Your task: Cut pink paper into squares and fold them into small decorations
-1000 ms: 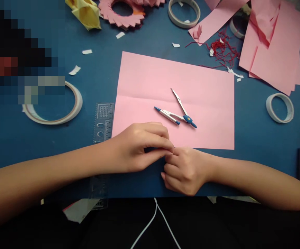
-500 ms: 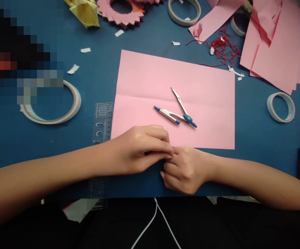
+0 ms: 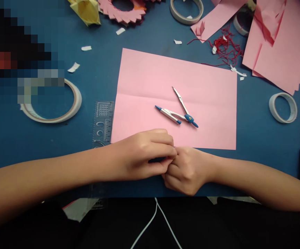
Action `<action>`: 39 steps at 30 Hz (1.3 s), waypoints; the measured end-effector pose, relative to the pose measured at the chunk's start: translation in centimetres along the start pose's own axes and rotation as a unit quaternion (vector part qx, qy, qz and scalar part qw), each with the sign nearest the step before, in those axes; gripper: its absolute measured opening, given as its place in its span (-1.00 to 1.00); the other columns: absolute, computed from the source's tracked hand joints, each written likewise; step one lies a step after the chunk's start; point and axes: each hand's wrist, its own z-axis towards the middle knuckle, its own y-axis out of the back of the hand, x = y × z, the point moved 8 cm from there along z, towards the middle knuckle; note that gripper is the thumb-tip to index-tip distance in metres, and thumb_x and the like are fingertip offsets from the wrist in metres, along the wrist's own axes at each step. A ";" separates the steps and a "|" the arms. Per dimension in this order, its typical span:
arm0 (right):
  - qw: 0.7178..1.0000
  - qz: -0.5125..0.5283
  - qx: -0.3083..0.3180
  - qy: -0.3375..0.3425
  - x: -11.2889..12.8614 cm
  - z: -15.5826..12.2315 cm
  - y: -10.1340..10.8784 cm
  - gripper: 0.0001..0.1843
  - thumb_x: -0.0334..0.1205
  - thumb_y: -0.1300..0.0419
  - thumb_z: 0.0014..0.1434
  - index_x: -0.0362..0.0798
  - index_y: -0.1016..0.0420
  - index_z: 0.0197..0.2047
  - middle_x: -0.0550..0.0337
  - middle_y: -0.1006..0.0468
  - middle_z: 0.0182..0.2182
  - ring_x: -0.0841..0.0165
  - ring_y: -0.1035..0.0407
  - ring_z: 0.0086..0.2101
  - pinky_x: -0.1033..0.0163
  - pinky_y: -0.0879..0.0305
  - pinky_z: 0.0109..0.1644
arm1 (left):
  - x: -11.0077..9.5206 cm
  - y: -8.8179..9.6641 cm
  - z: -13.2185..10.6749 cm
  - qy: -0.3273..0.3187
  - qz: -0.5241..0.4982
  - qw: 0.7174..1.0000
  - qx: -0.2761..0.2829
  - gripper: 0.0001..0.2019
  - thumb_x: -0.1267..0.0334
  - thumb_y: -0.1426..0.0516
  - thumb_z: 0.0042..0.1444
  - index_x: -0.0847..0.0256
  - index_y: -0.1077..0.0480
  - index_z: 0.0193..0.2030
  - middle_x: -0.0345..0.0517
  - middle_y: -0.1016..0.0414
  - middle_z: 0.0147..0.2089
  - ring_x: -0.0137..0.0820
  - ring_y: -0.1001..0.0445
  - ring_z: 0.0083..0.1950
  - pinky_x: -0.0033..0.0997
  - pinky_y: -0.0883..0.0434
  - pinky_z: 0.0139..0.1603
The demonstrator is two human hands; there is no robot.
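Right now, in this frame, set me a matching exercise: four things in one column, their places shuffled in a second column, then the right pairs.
1 compass
2 clear ruler
3 red thread
4 left hand

a beside the pink sheet's left edge
b fingertips against the right hand
c lying open on the pink sheet
d beyond the sheet's far right corner

Pairs: 1-c, 2-a, 3-d, 4-b

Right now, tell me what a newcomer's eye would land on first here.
The big pink sheet lies flat mid-table, a blue-and-silver compass splayed open on it. At its near edge the left hand and right hand meet fingertip to fingertip; anything pinched between them is hidden. A tape ring sits far left.
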 end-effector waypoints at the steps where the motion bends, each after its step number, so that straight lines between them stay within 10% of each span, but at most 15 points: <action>1: 1.000 0.000 -0.001 0.000 0.0 0.0 0.0 -0.68 -0.46 -0.04 0.09 -0.05 -0.27 -0.66 0.31 -0.25 -0.73 0.42 -0.13 -0.70 0.23 -0.08 -0.60 | 0.0 0.0 0.0 -0.002 0.001 1.000 -0.002 -0.86 0.52 -0.06 0.18 0.34 -0.43 -0.32 -0.09 -0.40 -0.39 -0.46 -0.31 -0.33 -0.49 -0.34 -0.27; 39: 1.000 -0.008 -0.008 0.008 0.2 -0.1 0.0 -0.68 -0.49 -0.06 0.10 -0.09 -0.34 -0.65 0.29 -0.25 -0.71 0.42 -0.14 -0.66 0.22 -0.08 -0.59 | -0.1 0.5 -0.2 -0.008 0.012 1.000 -0.026 -0.87 0.51 -0.06 0.20 0.32 -0.42 -0.28 -0.09 -0.39 -0.41 -0.46 -0.29 -0.35 -0.48 -0.35 -0.30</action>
